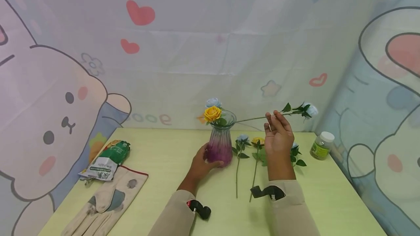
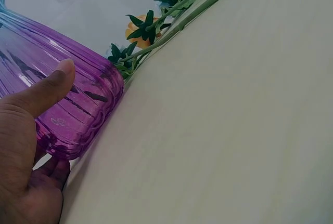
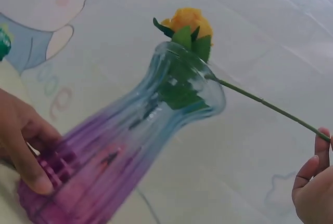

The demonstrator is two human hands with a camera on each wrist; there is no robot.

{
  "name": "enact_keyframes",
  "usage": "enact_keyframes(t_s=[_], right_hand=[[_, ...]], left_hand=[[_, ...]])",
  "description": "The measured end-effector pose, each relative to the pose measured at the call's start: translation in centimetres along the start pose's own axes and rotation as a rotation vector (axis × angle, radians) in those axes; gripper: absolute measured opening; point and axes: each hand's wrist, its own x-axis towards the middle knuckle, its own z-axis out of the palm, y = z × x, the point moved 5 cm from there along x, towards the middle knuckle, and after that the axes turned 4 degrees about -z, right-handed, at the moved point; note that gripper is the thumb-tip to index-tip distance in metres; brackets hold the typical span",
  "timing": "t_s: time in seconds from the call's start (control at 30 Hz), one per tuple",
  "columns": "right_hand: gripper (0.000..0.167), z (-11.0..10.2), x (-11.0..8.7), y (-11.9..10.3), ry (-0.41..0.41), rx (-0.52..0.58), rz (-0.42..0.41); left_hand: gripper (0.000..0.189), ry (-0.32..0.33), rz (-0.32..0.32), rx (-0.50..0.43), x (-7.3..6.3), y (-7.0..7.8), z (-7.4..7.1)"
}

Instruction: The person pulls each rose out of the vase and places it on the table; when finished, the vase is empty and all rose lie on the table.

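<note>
A glass vase, clear at the top and purple below, stands on the table with a yellow rose and a light blue rose leaning over its rim. Around its lower part curls my left hand, thumb along the near side in the left wrist view. My right hand pinches the stem of a pale blue rose. That stem lies nearly level, bloom to the right, its other end at the vase mouth in the right wrist view.
Right of the vase lie a blue rose, a yellow rose and another bloom partly behind my right wrist. A lidded jar stands at the right edge. Work gloves and a green-white packet lie at left.
</note>
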Motion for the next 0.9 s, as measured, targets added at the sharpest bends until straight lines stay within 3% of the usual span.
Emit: enact_keyframes(t_s=[0.2, 0.33, 0.5, 0.63, 0.9], right_hand=[[0.015, -0.7, 0.8, -3.2, 0.008, 0.000, -0.088], [0.015, -1.6, 1.3, -5.0, 0.026, -0.055, -0.065], [0.016, -3.3, 1.4, -6.7, 0.008, -0.226, 0.039], [0.019, -5.0, 1.1, -7.9, -0.086, -0.412, 0.124], [0.021, -8.0, 0.7, -9.5, -0.240, -0.701, 0.213]], left_hand=[[0.106, 0.007, -0.002, 0.014, 0.3, 0.0, 0.0], [0.106, 0.005, -0.013, 0.011, 0.4, 0.1, -0.1], [0.107, 0.007, -0.021, 0.011, 0.4, 0.2, 0.0], [0.107, 0.009, -0.041, 0.016, 0.2, 0.1, 0.2], [0.107, 0.016, -0.046, -0.002, 0.2, -0.4, 0.1]])
